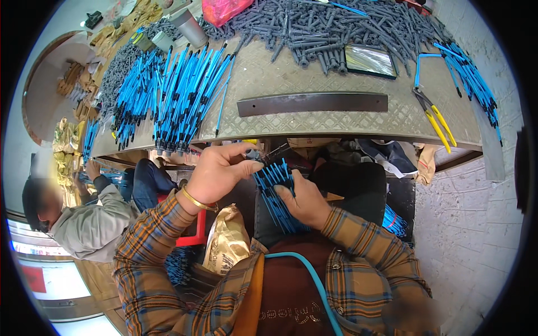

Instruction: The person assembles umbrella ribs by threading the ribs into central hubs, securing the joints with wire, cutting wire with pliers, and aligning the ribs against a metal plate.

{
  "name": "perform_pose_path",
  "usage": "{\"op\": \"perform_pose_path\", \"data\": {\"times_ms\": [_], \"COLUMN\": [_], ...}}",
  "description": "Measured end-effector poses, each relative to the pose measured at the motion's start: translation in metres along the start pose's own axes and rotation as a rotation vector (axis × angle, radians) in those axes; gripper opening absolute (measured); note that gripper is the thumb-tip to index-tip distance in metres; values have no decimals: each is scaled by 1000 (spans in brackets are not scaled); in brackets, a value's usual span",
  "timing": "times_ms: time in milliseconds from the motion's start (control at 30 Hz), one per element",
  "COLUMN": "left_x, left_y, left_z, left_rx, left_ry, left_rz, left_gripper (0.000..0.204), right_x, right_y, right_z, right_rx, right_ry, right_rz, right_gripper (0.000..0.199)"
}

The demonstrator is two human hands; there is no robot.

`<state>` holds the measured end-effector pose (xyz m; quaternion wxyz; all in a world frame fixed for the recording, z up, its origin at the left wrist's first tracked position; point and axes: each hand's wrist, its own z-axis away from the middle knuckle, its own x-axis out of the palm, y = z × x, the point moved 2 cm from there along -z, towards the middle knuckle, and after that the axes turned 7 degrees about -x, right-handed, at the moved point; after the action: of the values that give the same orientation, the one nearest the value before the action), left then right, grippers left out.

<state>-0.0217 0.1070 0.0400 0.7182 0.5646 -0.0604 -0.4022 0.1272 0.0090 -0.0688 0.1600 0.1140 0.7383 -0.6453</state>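
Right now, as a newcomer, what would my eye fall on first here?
Probably the bundle of bright blue rods gripped in the right hand above the person's lap, with the left hand close to its upper end. Next, the big heap of grey plugs across the far side of the bench, and the yellow-handled pliers at its right.

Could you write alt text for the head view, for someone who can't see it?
A person's right hand grips a bundle of thin blue sticks above the lap, while the left hand pinches what looks like a small grey part near its top. On the worktable lie more blue sticks, heaped grey parts and yellow-handled pliers.
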Motion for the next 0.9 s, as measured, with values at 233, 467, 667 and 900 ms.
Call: {"op": "perform_pose_path", "data": {"times_ms": [233,467,667,900], "left_x": [-6,-6,-8,1], "left_y": [-4,1,4,12], "left_z": [-6,-5,-4,1], "left_rx": [114,69,123,137], "left_ry": [-97,-99,-199,-169], "left_rz": [24,-10,17,-61], "left_gripper": [32,30,31,31], "right_x": [-15,-14,-15,-10], "right_y": [17,8,11,4], "right_z": [-22,-13,-17,-10], "right_rx": [-212,-133,-190,-156], "right_ry": [-214,-246,-264,-191], "right_rz": [-356,-338,-376,-345], "right_gripper": [42,39,36,34]}}
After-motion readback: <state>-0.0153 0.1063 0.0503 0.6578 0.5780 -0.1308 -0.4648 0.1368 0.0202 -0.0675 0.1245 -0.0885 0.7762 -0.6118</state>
